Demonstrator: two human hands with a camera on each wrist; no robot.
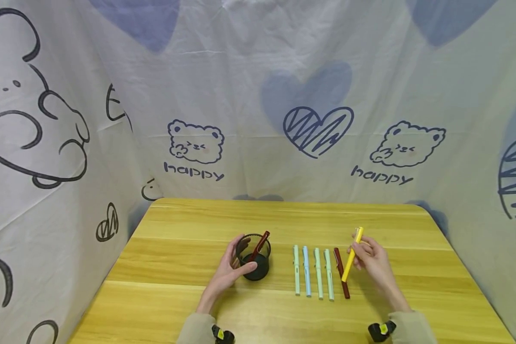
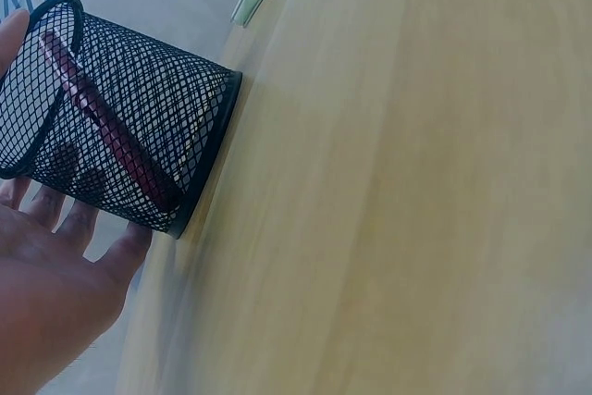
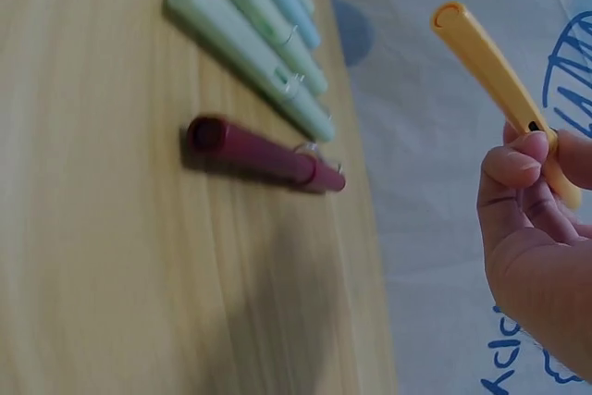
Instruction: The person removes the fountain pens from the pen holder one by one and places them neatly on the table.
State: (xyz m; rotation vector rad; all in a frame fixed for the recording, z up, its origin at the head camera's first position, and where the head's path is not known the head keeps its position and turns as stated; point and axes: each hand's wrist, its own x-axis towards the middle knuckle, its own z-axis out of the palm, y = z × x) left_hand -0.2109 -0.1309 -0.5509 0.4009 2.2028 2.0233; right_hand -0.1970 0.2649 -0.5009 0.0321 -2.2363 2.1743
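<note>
My left hand (image 1: 229, 270) curls round a black mesh pen holder (image 2: 205, 108), thumb in front and fingers behind. A dark red pen (image 1: 264, 237) leans inside the holder, its top rising past the rim. On the other side, my right hand (image 1: 373, 258) pinches a yellow pen (image 1: 353, 255) between thumb and fingers. That pen is raised above the table and tilted, as the right wrist view shows. Below it lies another dark red pen (image 3: 254, 152), partly covered by the yellow one in the head view.
Left of that red pen, a light blue pen (image 1: 306, 271) and three pale green pens, the nearest being a green pen (image 1: 328, 274), lie roughly parallel on the wooden table (image 1: 163, 267). A printed cloth (image 1: 249, 119) hangs behind the table and along both sides.
</note>
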